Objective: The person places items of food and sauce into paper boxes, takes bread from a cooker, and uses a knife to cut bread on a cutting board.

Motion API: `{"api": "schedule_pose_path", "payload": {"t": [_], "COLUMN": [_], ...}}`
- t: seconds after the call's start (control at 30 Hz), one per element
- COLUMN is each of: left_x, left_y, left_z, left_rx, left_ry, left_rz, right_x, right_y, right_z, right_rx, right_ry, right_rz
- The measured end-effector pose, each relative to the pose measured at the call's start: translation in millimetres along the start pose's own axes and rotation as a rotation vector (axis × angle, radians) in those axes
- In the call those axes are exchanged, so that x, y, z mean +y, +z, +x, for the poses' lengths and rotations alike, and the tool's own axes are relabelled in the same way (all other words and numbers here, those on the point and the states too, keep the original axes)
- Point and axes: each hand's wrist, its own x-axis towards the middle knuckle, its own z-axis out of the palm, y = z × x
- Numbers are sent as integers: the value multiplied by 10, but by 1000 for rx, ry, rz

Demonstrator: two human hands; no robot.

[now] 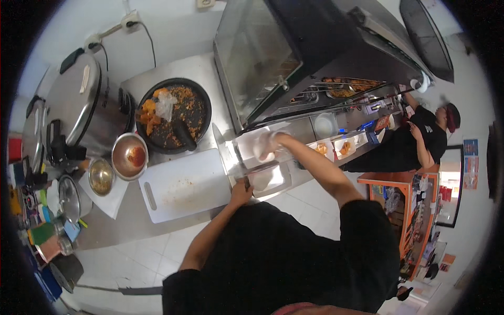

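Note:
My left hand point(242, 193) is closed round the dark handle of a large knife point(227, 151), beside the right edge of a white cutting board point(184, 184). The blade points away from me. Farther right, my right hand point(266, 147), in a thin clear plastic glove, is over a pale, paper-like surface on the counter. Its fingers are blurred, so I cannot make out whether they hold anything. Close to me lies a clear plastic container point(270, 179). Crumbs and stains mark the board.
A black pan point(197, 118) holds browned crumbs, orange pieces and a clear plastic bag. Left of it stand metal bowls point(130, 156) and a large steel pot point(79, 105). A glass display case point(262, 58) rises ahead; a co-worker point(430, 128) stands at the far right.

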Motion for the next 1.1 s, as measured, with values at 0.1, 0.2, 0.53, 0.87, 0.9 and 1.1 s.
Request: {"api": "schedule_pose_path", "payload": {"t": [0.1,0.2,0.53,0.87,0.9,1.1], "left_x": [-119,282,206,812,1180,4117], "left_y": [172,-45,97,-409,-535,-328], "left_z": [101,13,19,-196,-239,-65], "left_rx": [-25,-42,103,-155,-207,219], "left_ry": [119,130,-96,-93,-126,428], "left_rz": [-60,51,-101,334,203,-185], "right_x": [967,1211,40,1414,1611,2443], "right_y": [225,318,102,260,311,666], "right_z": [960,1284,-644,-1846,-1901,-1890], "right_rx": [35,15,784,1299,1309,1139], "right_ry": [84,93,-246,-282,-290,-581], "right_rz": [27,210,-219,393,414,624]}}
